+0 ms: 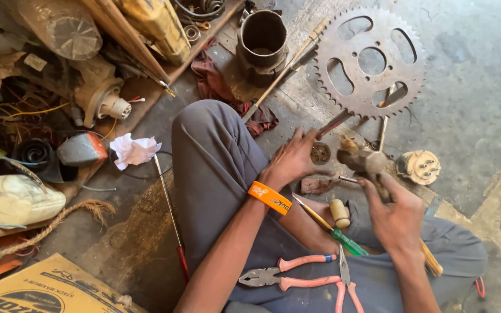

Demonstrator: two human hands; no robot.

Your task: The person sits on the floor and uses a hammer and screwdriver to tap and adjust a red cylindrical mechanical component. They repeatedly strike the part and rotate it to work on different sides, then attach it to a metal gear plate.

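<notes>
I see my left hand (292, 157) on a round part (320, 153), my right hand (394, 215) gripping a hammer (366, 162); pliers (288, 277) lie on my lap.

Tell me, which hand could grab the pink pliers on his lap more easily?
Probably the left hand: it only touches a small round part with fingers loose. The right hand is wrapped around a hammer. The pliers lie under the left forearm.

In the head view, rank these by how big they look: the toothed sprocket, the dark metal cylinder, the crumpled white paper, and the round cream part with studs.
1. sprocket, clearly largest.
2. dark metal cylinder.
3. crumpled white paper.
4. round cream part with studs.
The last two look close, so that order is unsure.
</notes>
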